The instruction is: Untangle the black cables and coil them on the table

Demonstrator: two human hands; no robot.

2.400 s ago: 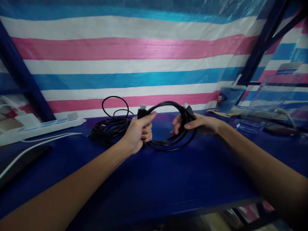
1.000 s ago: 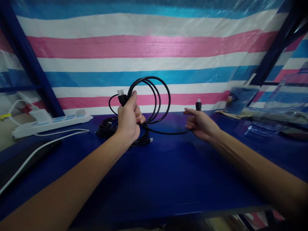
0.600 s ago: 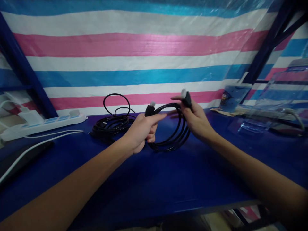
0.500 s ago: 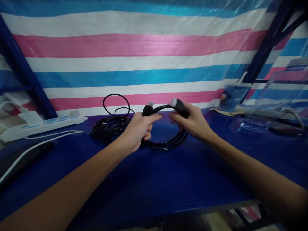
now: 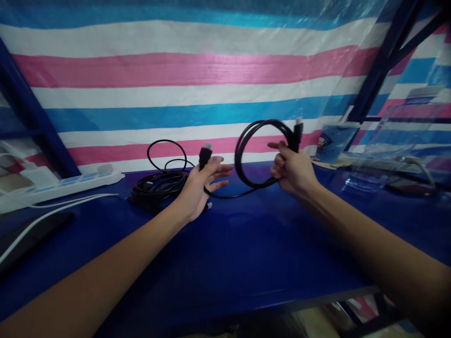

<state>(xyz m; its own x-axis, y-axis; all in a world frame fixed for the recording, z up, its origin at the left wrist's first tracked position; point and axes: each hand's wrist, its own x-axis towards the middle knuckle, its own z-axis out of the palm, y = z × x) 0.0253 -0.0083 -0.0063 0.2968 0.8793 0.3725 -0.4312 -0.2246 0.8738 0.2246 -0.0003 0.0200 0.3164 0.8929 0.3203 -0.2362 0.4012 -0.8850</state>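
My right hand (image 5: 294, 171) is closed around a coiled black cable (image 5: 240, 152), holding the loops upright above the table. One black plug (image 5: 298, 131) with a pale tip stands up past that hand's fingers. A single strand runs from the coil across to my left hand (image 5: 202, 185). There, the cable's other plug (image 5: 205, 154), also pale-tipped, is held in the crook of the thumb while the fingers spread out to the right. Another pale-tipped connector (image 5: 209, 205) shows just below my left hand. A second heap of black cable (image 5: 158, 185) lies behind my left wrist.
A white power strip (image 5: 84, 180) with a plugged-in adapter sits at left, near a white cord (image 5: 45, 218) and a dark flat object (image 5: 38, 234). At right are a blue cup-like container (image 5: 336, 141) and a clear plastic container (image 5: 384, 145). A striped sheet (image 5: 197, 70) hangs behind the blue table.
My right hand has moved right, lifting the coil upright and away from my left hand. The left hand's fingers have spread, and a strand now stretches between both hands.
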